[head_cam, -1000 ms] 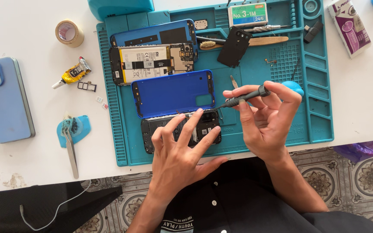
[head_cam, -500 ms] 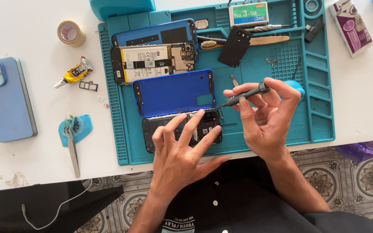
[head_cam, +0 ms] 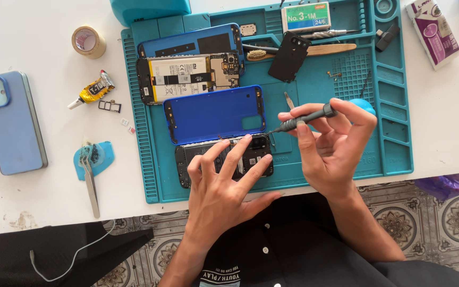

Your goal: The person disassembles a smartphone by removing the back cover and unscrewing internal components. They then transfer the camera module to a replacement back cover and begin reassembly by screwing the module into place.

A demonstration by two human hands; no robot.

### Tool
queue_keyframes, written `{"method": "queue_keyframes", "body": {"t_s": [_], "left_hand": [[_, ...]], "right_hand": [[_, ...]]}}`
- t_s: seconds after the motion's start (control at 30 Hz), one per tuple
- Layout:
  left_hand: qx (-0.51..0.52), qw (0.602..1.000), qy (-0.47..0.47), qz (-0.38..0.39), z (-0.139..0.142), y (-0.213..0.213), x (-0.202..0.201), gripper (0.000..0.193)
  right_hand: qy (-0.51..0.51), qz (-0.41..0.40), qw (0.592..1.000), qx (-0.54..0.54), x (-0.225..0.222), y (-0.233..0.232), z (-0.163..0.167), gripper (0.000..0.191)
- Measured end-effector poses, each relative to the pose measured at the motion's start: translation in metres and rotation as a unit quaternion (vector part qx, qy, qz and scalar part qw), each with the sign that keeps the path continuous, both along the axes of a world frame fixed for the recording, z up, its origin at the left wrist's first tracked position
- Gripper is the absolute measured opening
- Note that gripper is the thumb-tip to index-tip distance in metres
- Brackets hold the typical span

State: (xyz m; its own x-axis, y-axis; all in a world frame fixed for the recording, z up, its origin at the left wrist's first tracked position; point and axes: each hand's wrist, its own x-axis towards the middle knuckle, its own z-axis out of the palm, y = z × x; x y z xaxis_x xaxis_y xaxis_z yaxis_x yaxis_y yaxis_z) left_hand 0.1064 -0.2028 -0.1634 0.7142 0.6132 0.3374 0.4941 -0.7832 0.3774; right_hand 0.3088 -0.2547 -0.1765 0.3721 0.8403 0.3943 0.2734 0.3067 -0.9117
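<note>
**Steadying a dark phone frame while a screwdriver tip meets its corner**

Looking down from the head camera, the teal repair mat (head_cam: 399,138) lies on a white table and serves as the landmark. Near the mat's front edge sits the dark phone frame (head_cam: 187,162), a black rectangular piece with small holes and cutouts, partly covered by fingers. The left hand (head_cam: 221,186) rests on it with fingers spread and flat, pressing it down. The right hand (head_cam: 336,149) pinches a slim grey screwdriver (head_cam: 304,119) between thumb and fingertips, its tip pointing at the frame's upper right corner; whether it touches a screw is too small to tell.

Just behind the frame on the mat lies a blue back cover (head_cam: 213,114), inside up, its edge overlapping the frame. Farther back sits an opened phone body (head_cam: 187,77) showing battery and board, with a black plate (head_cam: 289,56) and a brush (head_cam: 298,51) beside it. Off the mat's left side lie a light blue phone (head_cam: 11,125), a tape roll (head_cam: 88,41), a glue tube (head_cam: 91,91) and tweezers (head_cam: 90,183).
</note>
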Motion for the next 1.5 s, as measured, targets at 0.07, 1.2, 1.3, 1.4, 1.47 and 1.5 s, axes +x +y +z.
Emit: {"method": "queue_keyframes", "body": {"t_s": [0.07, 1.2, 1.3, 1.4, 1.47, 1.5], "left_hand": [[-0.003, 1.0, -0.021, 0.008, -0.0003, 0.0007, -0.0012, 0.056], [0.016, 0.989, -0.118, 0.087, -0.0025, -0.0006, -0.0048, 0.018], [0.017, 0.989, -0.119, 0.088, -0.0027, -0.0004, -0.0045, 0.018], [0.019, 0.989, -0.117, 0.089, -0.0033, -0.0004, -0.0044, 0.018], [0.02, 0.989, -0.114, 0.088, -0.0038, -0.0009, -0.0048, 0.018], [0.021, 0.989, -0.114, 0.088, -0.0043, -0.0008, -0.0049, 0.018]], "right_hand": [[0.015, -0.001, 1.0, 0.011, -0.0009, -0.002, -0.001, 0.045], [0.017, 0.103, 0.993, 0.046, -0.0054, -0.0061, -0.0018, 0.057], [0.01, 0.105, 0.993, 0.047, -0.0047, -0.0062, -0.0022, 0.058], [0.0, 0.105, 0.993, 0.049, -0.0039, -0.0055, -0.0034, 0.059], [-0.002, 0.111, 0.992, 0.054, -0.0038, -0.0054, -0.0045, 0.059], [-0.001, 0.116, 0.991, 0.059, -0.0037, -0.0052, -0.0052, 0.059]]}}
